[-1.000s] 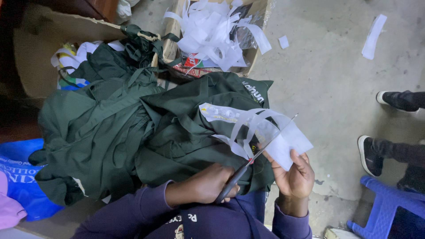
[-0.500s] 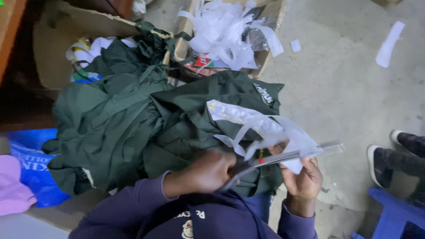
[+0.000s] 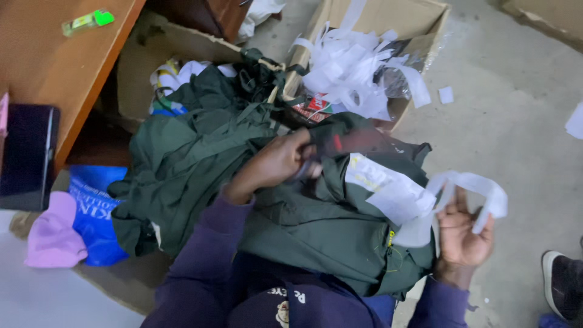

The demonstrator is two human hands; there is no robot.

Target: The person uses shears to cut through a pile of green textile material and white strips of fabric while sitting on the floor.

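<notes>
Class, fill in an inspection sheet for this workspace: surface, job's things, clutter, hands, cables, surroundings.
Surface: grey concrete floor.
Job's things: dark green garment on the lap; white paper backing partly peeled.
Clutter: cardboard box of white paper strips; paper scraps; blue bag; pink cloth.
Hands: left hand closed on a blurred tool; right hand holds the paper.
Cables: nothing seen.
Surroundings: wooden table; another person's shoe.

- dark green garment (image 3: 316, 225): matt woven cloth, creased
- white strips (image 3: 425, 194): thin paper, smooth
- far box (image 3: 388, 18): matt brown cardboard
- left desk (image 3: 54, 67): smooth wood
- floor (image 3: 516, 109): rough grey concrete
</notes>
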